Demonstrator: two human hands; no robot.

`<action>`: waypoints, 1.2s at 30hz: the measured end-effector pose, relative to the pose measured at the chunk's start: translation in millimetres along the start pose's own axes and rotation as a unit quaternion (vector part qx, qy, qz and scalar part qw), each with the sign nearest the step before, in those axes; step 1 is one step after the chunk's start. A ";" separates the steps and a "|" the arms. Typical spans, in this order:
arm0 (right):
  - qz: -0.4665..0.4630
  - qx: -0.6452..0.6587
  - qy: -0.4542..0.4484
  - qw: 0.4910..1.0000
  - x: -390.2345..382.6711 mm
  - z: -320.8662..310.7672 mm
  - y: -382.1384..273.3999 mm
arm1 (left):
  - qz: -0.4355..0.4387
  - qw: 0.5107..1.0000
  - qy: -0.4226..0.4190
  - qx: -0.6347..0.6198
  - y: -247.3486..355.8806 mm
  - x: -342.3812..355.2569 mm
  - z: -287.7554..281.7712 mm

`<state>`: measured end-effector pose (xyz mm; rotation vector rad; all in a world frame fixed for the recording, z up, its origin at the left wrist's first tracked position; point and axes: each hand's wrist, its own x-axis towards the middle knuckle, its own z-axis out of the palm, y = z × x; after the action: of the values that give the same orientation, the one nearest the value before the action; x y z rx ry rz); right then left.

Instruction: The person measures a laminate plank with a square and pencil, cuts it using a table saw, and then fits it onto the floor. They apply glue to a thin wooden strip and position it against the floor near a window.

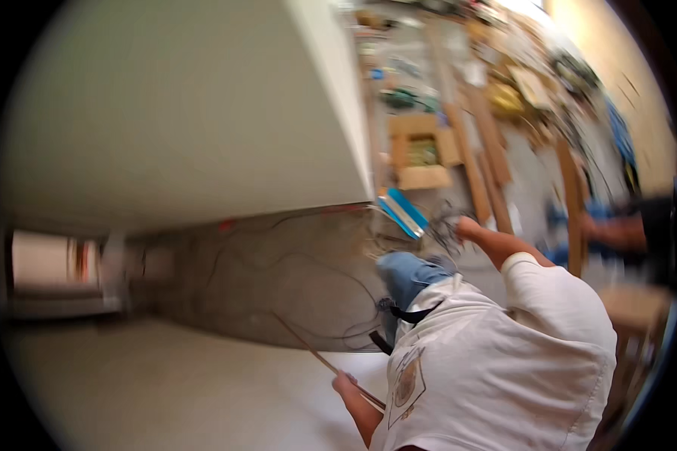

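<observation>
My left hand [344, 382] is closed around a long, thin brown stick [308, 347], which slants out over the floor beside the pale wall. On the other side of my body, my right hand [468, 228] looks closed at a loose bundle of grey cable [445, 224], though blur softens the fingers. Just beyond that bundle lies a flat blue-and-white strip-shaped packet [404, 213]. My blue jeans and white shirt fill the space between the two hands.
Cables [293, 259] snake across the grey passage floor between two walls. An open cardboard box [423, 179], long wooden boards [489, 135] and cluttered supplies cover the floor beyond. At the right edge, another person's hand [605, 231] is at an upright plank [573, 210].
</observation>
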<state>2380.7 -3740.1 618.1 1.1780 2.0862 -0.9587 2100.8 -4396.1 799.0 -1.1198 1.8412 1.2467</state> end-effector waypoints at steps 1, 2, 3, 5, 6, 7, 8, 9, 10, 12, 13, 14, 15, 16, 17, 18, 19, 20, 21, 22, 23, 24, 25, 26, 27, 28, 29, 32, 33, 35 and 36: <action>0.056 0.092 0.023 0.994 -28.8 12.1 7.5 | 0.006 0.998 -0.051 0.039 26.7 20.5 5.1; 0.087 0.247 0.019 0.965 -59.8 3.3 -54.5 | -0.033 0.997 -0.057 0.044 31.9 33.0 -30.7; 0.128 0.398 0.026 0.908 -102.6 -15.8 -95.3 | -0.074 0.993 -0.073 0.057 51.4 51.8 -48.5; 0.146 0.349 0.045 0.925 -78.7 37.5 -23.4 | -0.017 0.974 -0.096 0.207 107.2 66.1 -40.4; 0.146 0.312 0.039 0.938 -68.6 58.7 9.6 | 0.003 0.963 -0.098 0.251 124.2 65.8 -45.5; 0.161 0.235 0.051 0.957 -60.1 56.5 28.8 | 0.015 0.956 -0.095 0.276 144.7 69.1 -43.7; 0.235 0.360 0.093 0.898 -51.7 59.8 63.6 | 0.015 0.946 -0.112 0.304 163.1 78.6 -38.7; 0.293 0.469 0.161 0.818 -47.2 56.7 93.3 | 0.013 0.937 -0.130 0.324 183.1 92.1 -31.8; 0.274 0.466 0.181 0.822 -38.5 22.4 79.5 | 0.022 0.936 -0.119 0.330 203.1 100.6 -31.3; 0.243 0.457 0.235 0.823 -54.7 -66.5 44.5 | 0.041 0.930 -0.110 0.348 248.3 111.3 -28.6; 0.265 0.506 0.321 0.756 -60.1 -83.0 58.2 | 0.038 0.921 -0.127 0.366 272.8 121.7 -17.5; 0.265 0.557 0.359 0.700 -53.7 -112.8 4.0 | 0.043 0.923 -0.119 0.363 290.8 121.4 -15.3; 0.265 0.616 0.406 0.621 -74.3 -150.2 -37.4 | 0.066 0.919 -0.116 0.370 315.1 109.9 -6.9; 0.261 0.595 0.384 0.657 -74.2 -156.3 -45.2 | 0.066 0.915 -0.127 0.378 333.7 120.1 4.1; 0.253 0.576 0.352 0.694 -59.0 -154.8 -58.3 | 0.067 0.912 -0.132 0.384 352.2 126.3 8.6; 0.244 0.555 0.319 0.729 -41.4 -151.4 -74.1 | 0.069 0.910 -0.137 0.386 367.4 133.5 13.5; 0.220 0.503 0.273 0.790 -6.9 -109.2 -34.7 | 0.062 0.901 -0.162 0.398 382.1 146.7 29.3; 0.264 0.436 0.227 0.830 31.7 -80.4 -67.5 | 0.065 0.901 -0.159 0.399 392.0 154.0 31.3; 0.235 0.333 0.152 0.900 44.6 -90.8 -184.8 | 0.072 0.910 -0.136 0.385 400.4 151.9 22.1; 0.163 0.341 0.167 0.911 56.3 -49.6 -218.3 | 0.071 0.905 -0.147 0.394 412.1 158.5 28.2; 0.104 0.111 0.284 0.947 83.2 28.5 -233.7 | 0.064 0.895 -0.168 0.407 424.2 168.9 36.0; 0.050 0.090 0.054 0.993 77.3 -4.0 -345.5 | 0.069 0.905 -0.147 0.393 432.4 171.4 23.0; 0.012 0.090 0.030 0.995 76.9 22.3 -393.6 | 0.068 0.900 -0.155 0.402 441.5 181.1 25.4; -0.076 0.086 0.016 0.993 67.1 36.6 -443.6 | 0.068 0.898 -0.160 0.404 450.4 191.1 24.5; -0.131 0.072 0.008 0.989 57.1 47.1 -487.0 | 0.066 0.897 -0.164 0.405 458.6 200.3 24.2; -0.144 0.073 0.028 0.987 62.0 78.7 -515.4 | 0.063 0.893 -0.175 0.410 466.9 211.7 26.5; -0.189 0.120 0.072 0.972 39.0 67.4 -554.0 | 0.063 0.897 -0.174 0.402 474.1 223.7 20.5; -0.116 0.238 -0.023 0.964 56.5 94.6 -583.6 | 0.059 0.892 -0.196 0.403 496.2 258.5 12.8; -0.091 0.216 0.003 0.972 60.3 100.4 -580.9 | 0.058 0.892 -0.203 0.400 505.3 271.2 9.0; 0.000 0.191 0.049 0.980 75.1 112.7 -576.6 | 0.063 0.887 -0.218 0.402 530.7 299.6 -3.8; 0.071 0.185 0.069 0.978 82.0 119.2 -565.8 | 0.064 0.886 -0.226 0.400 545.0 314.3 -10.9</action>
<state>1859.3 -3999.3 663.1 1.5974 1.9453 -1.2638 1473.7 -4396.7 748.2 -0.2283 1.7863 0.6002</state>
